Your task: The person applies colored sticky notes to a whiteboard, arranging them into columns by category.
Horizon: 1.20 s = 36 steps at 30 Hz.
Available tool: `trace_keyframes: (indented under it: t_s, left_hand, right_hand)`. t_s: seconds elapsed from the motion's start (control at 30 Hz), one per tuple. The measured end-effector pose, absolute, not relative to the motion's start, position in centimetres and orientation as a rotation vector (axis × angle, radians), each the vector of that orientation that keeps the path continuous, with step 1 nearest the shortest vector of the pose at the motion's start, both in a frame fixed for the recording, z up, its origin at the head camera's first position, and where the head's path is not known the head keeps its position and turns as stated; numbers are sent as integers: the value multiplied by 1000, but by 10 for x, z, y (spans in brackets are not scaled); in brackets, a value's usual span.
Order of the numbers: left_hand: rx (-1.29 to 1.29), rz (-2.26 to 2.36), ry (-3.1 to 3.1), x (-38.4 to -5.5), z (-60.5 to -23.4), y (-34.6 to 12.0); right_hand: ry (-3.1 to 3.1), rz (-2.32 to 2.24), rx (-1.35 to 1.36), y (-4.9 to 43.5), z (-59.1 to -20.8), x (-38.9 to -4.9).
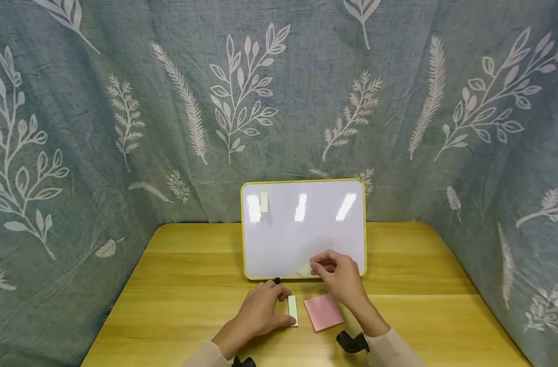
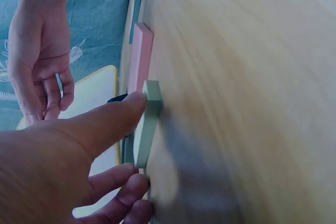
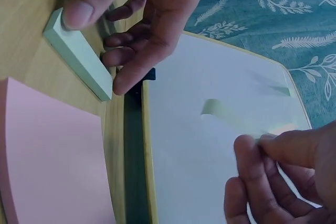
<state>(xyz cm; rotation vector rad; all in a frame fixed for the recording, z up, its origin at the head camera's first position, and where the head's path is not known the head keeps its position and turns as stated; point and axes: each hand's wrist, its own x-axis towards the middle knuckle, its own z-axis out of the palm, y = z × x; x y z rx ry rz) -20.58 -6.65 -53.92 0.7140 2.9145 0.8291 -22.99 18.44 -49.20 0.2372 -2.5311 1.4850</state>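
Note:
My left hand (image 1: pixel 259 312) holds a narrow pale-green sticky note pad (image 1: pixel 293 309) against the table, thumb at its near end and a fingertip at its far end. Between thumb and index finger, my right hand (image 1: pixel 342 279) pinches a single pale-green sticky note (image 3: pixel 226 113) by one end. The loose end of that note curls in front of the lower part of a whiteboard (image 1: pixel 279 239). Another green sticky note (image 1: pixel 263 202) is stuck upright near the board's upper left corner. A square pink sticky note pad (image 1: pixel 323 312) lies right of the green pad, below my right hand.
The yellow-framed whiteboard stands upright on the wooden table (image 1: pixel 178 285), with a small black piece (image 1: pixel 277 280) at its lower edge. A blue-green curtain (image 1: pixel 297 127) with white leaf prints hangs behind and on both sides.

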Motion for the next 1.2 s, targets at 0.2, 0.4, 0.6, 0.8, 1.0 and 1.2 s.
trace_keyframes:
  t_s: [0.2, 0.4, 0.6, 0.8, 1.0, 1.2]
  left_hand:
    - [684, 1083, 2763, -212, -533, -72]
    - [596, 1343, 2672, -214, -523, -71]
    - [545, 1522, 2650, -223, -512, -65]
    - [482, 1702, 2596, -232, -506, -63]
    - [461, 1806, 2580, -235, -502, -64]
    - [473, 1858, 2590, -237, -499, -65]
  right_hand:
    - [-2468, 1595, 295, 185, -495, -227]
    - [-2380, 1621, 384, 182, -500, -222]
    - [-2259, 1550, 519, 174, -503, -222]
    - [-2190, 1453, 632, 167, -505, -222]
    - [-2175, 1289, 720, 161, -508, -220]
    - [-2120, 1233, 779, 156, -507, -220]
